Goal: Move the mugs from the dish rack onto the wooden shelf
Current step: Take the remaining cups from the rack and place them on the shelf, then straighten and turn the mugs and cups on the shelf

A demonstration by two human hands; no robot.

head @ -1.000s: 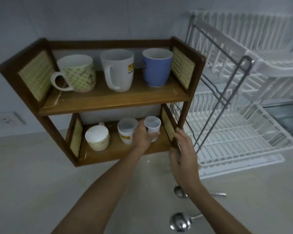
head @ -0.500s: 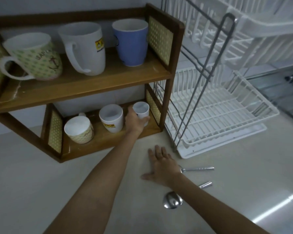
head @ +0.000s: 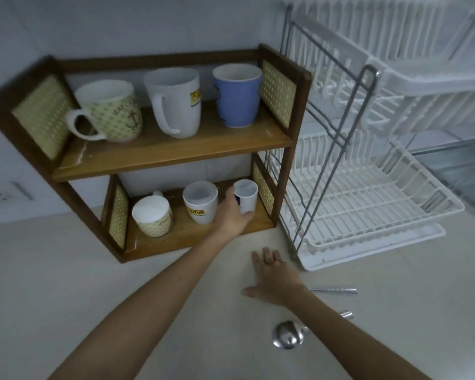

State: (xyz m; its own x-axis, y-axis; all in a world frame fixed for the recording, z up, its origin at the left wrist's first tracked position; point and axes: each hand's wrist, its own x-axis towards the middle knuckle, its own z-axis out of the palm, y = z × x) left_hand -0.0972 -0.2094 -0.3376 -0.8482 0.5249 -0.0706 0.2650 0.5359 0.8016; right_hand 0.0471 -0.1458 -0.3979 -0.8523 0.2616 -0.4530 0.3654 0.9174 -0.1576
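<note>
A two-tier wooden shelf [head: 173, 152] stands on the counter. Its top board carries a patterned anchor mug [head: 111, 112], a tall white mug [head: 174, 101] and a blue mug [head: 237, 94]. On the bottom board stand a patterned mug [head: 151, 215], a white mug with a yellow label [head: 200, 201] and a small white mug [head: 246, 195] at the right end. My left hand [head: 232, 215] is wrapped around the small white mug, which rests on the board. My right hand [head: 274, 278] lies flat and open on the counter. The white dish rack [head: 368, 204] holds no mugs.
The rack stands right beside the shelf, with a steel frame [head: 335, 149] and a drip tray [head: 340, 259]. A ladle [head: 287, 337] and a second utensil handle [head: 333, 290] lie on the counter near my right wrist. A wall socket [head: 0, 194] sits at far left.
My right hand dropped from the shelf's right post onto the counter and now lies flat. My left hand stays on the small white mug at the lower board's right end.
</note>
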